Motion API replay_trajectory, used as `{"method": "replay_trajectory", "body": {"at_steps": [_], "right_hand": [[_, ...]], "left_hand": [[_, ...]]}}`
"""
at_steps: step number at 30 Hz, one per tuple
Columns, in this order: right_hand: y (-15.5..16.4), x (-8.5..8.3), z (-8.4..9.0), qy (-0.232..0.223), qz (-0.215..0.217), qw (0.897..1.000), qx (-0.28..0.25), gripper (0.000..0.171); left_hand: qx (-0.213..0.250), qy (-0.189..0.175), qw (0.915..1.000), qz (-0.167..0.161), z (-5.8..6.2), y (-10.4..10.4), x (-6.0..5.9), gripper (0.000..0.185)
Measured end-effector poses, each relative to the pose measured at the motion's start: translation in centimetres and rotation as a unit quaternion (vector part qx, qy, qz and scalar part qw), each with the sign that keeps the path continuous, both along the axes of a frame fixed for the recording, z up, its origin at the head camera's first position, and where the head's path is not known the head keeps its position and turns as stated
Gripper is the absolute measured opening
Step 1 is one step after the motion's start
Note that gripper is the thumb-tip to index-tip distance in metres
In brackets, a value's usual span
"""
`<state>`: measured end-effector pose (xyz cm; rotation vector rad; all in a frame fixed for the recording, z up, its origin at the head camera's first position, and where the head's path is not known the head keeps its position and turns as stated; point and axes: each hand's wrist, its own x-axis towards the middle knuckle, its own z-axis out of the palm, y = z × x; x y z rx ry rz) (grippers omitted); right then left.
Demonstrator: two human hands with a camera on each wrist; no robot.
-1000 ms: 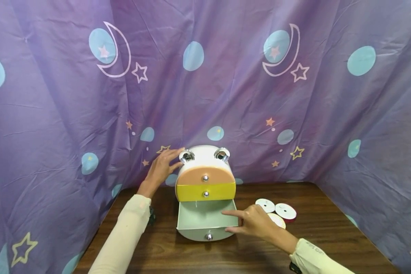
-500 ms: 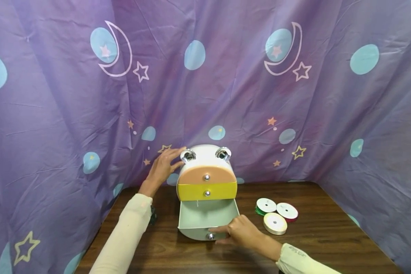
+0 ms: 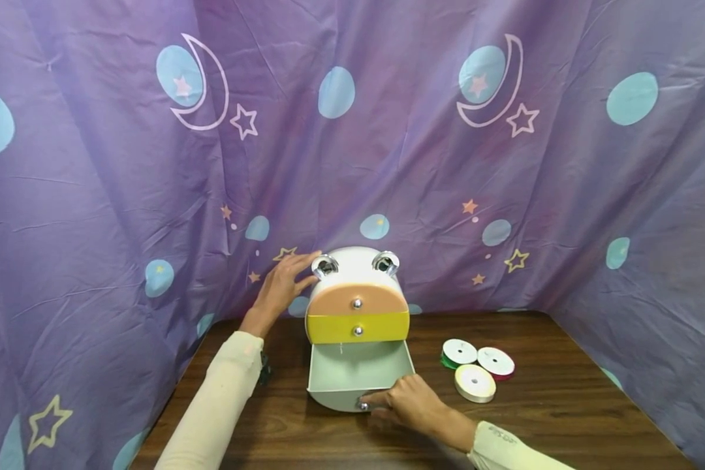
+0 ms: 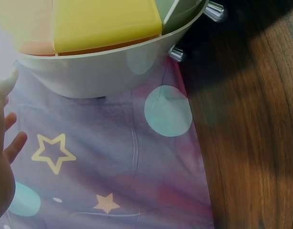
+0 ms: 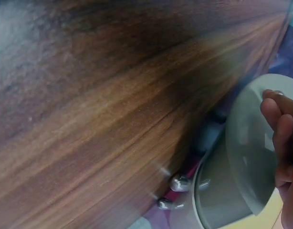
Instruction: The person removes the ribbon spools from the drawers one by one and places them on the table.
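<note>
Right hand (image 3: 408, 403) nearest, fingers curled at the front rim of the pulled-out pale green bottom drawer (image 3: 355, 373), fingertips by its small silver knob (image 3: 362, 405); whether they pinch the knob, cannot tell. Just right of that hand, three flat ribbon spools (image 3: 476, 365) on the dark wooden table (image 3: 564, 418). Above the drawer, closed yellow drawer (image 3: 357, 326) and orange drawer (image 3: 355, 301) of the white round plastic organiser (image 3: 352, 264). Left hand (image 3: 282, 290) farther back, fingers spread flat against the organiser's upper left side. Purple moon-and-star curtain (image 3: 388, 143) behind.
</note>
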<state>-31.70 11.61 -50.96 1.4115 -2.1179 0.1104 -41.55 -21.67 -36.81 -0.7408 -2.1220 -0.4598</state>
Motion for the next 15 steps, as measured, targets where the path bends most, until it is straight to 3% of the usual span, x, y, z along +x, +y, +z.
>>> {"method": "replay_trajectory", "body": {"at_steps": [15], "right_hand": [[-0.69, -0.27, -0.14, 0.054, 0.013, 0.998, -0.005, 0.026]], "left_hand": [[0.004, -0.009, 0.9999, -0.002, 0.17, 0.10, 0.21, 0.062]]}}
